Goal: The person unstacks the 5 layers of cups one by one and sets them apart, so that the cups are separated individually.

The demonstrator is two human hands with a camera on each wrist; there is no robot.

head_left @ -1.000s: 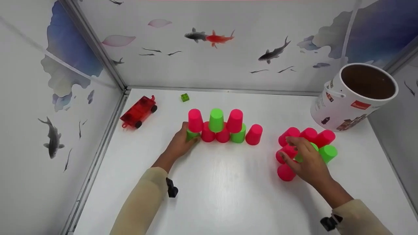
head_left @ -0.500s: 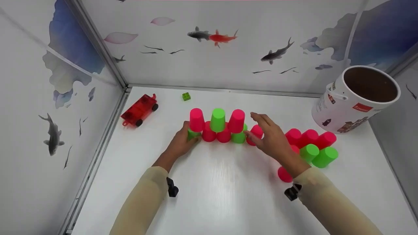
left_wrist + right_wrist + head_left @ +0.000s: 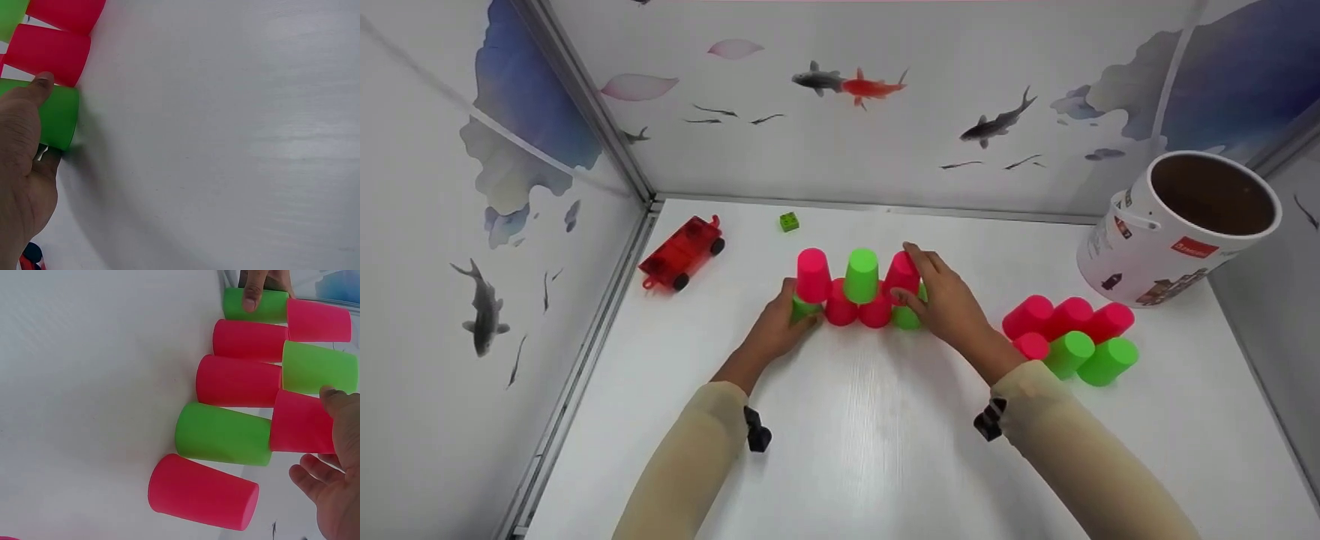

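Upturned plastic cups stand in two tiers mid-table. My left hand grips the green cup at the left end of the lower row, thumb on its near side. Above sit a pink cup, a green cup and a right-end pink cup. My right hand holds that right-end cup, its thumb in front and some fingers behind. Two pink cups and a green cup continue the lower row. Another pink cup stands just past its right end, hidden by my right hand in the head view.
Several more pink and green cups cluster on the right, partly behind my right forearm. Behind them stands a white bucket. A red toy wagon and small green block lie at the back left. Printed walls enclose the white table.
My right hand has moved left from the right-hand cluster to the upper tier's right-end pink cup. My left hand has stayed on its green cup.
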